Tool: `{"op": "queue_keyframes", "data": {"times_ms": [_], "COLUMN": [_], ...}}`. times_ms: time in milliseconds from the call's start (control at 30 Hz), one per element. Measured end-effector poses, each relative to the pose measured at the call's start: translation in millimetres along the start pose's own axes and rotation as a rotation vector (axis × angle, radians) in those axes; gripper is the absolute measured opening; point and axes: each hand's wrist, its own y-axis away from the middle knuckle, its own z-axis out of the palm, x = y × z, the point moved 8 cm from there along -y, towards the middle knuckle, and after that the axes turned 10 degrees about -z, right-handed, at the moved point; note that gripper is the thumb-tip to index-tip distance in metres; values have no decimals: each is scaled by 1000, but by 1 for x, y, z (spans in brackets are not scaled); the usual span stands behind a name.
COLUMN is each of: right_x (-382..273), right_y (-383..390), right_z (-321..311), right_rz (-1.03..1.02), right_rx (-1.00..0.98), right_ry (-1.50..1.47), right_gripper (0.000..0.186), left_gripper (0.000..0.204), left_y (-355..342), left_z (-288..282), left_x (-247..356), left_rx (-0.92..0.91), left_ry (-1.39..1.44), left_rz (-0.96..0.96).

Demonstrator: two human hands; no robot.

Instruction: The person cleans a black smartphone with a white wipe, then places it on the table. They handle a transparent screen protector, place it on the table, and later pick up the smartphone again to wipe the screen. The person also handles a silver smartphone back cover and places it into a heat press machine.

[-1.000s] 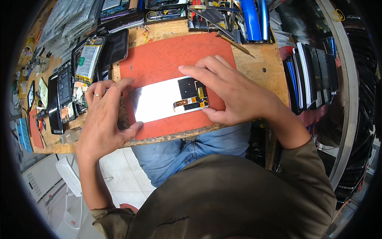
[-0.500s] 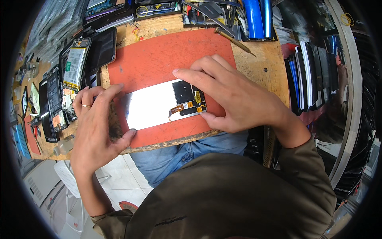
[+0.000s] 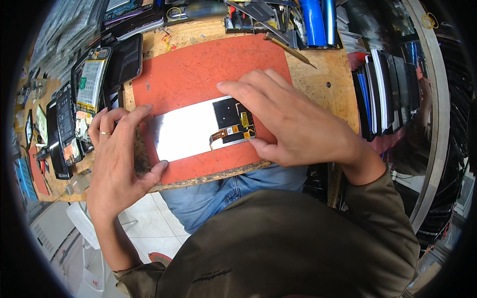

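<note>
A phone screen panel [image 3: 186, 126] lies back side up on a red-orange mat [image 3: 198, 64]. Its back is shiny silver, with a black patch and an orange-brown flex cable [image 3: 224, 133] toward its right end. My left hand [image 3: 117, 154] grips the left end, thumb at the near corner and fingers at the far corner. At the other end, my right hand [image 3: 288, 121] spans the panel between thumb and fingers and covers part of its right edge. Both hands keep the panel on or just above the mat; I cannot tell which.
Opened phones with batteries [image 3: 92, 82] and a dark back cover [image 3: 125, 59] crowd the left of the wooden table. A brass-coloured screwdriver [image 3: 290, 51] lies beyond the mat. Tool trays and blue rolls [image 3: 312, 22] stand at the back. Upright folders [image 3: 380, 94] are on the right.
Hands and screen panel keep almost the same pose; the whole view has shifted slightly. At the back, a patch above the mat near the tray is now blurred.
</note>
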Motion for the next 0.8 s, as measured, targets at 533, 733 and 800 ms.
{"op": "queue_keyframes", "data": {"times_ms": [533, 733, 800], "right_x": [7, 4, 5], "right_y": [4, -1, -2], "right_z": [-3, -5, -5], "right_rz": [40, 70, 95], "right_rx": [-8, -76, -91], "right_ry": [-49, -28, -61], "right_gripper": [91, 91, 91], "left_gripper": [92, 87, 90], "left_y": [-1, -3, -4], "left_z": [1, -2, 0], "left_x": [0, -3, -4], "left_rx": [-1, -52, -90], "left_ry": [-18, 5, 35], "left_rz": [6, -7, -27]}}
